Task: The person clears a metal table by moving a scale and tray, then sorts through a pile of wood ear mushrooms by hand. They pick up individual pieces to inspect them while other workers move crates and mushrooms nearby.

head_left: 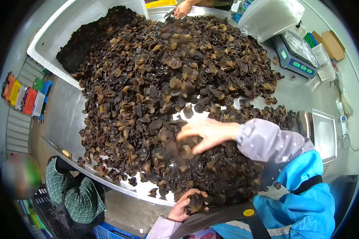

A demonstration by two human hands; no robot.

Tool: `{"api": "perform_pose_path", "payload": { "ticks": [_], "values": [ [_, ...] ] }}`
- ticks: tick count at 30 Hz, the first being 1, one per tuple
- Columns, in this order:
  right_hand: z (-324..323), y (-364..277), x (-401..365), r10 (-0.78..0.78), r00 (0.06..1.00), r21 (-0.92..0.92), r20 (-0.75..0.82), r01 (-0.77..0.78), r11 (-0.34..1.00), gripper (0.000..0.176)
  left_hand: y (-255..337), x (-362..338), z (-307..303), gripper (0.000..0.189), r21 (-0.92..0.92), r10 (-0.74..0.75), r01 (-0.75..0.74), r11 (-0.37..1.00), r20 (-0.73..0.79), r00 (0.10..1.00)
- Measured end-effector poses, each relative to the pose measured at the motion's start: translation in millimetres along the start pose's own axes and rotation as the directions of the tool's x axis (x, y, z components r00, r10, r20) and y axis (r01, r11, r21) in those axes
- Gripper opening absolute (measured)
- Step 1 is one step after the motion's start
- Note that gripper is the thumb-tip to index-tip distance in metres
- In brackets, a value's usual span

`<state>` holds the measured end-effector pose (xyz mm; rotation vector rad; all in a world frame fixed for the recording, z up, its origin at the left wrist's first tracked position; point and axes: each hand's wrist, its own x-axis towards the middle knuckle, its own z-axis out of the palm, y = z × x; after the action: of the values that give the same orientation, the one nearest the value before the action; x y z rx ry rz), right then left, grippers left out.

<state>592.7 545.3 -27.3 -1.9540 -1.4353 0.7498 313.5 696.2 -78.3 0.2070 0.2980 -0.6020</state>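
Observation:
A large heap of dark brown wood ear mushrooms (123, 119) covers much of the metal table (64, 115). My right hand (209, 133) is over the middle of the heap, beside a bare patch, with its fingers apart. Some mushroom pieces near its fingertips are blurred, and nothing shows in its grasp. Close to my body at the table's front edge, my left hand (183, 206) curls around a small clump of wood ear mushrooms (196, 203). Part of its palm is hidden by the clump.
A white foam box (48, 49) lies tipped at the back left, mushrooms spilling from it. Beyond the heap, a co-worker's hand (182, 9) holds a dark object. A digital scale (297, 59), plastic bags (271, 18) and a metal tray (324, 135) are at right. Another person (73, 195) is at lower left.

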Motion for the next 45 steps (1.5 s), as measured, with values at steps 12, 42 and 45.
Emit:
{"api": "perform_pose_path", "payload": {
  "ticks": [12,42,45],
  "values": [
    [-19.6,-74.9,-109.3,0.15,0.976,-0.141,0.156,-0.128,0.982,0.041,-1.2,-0.1,-3.9,0.045,-0.084,-0.002,0.01,0.996,0.094,0.996],
    [-24.9,-53.4,-77.5,0.197,0.972,0.144,0.127,-0.215,0.966,0.044,-0.3,-0.3,-4.5,0.047,-0.051,-0.02,0.021,0.998,0.033,0.999],
    [-33.1,-63.1,-99.5,0.17,0.956,0.06,0.241,-0.189,0.98,0.043,-1.0,0.0,-6.2,0.046,-0.061,-0.023,0.026,0.998,0.043,0.999]
  ]
}}
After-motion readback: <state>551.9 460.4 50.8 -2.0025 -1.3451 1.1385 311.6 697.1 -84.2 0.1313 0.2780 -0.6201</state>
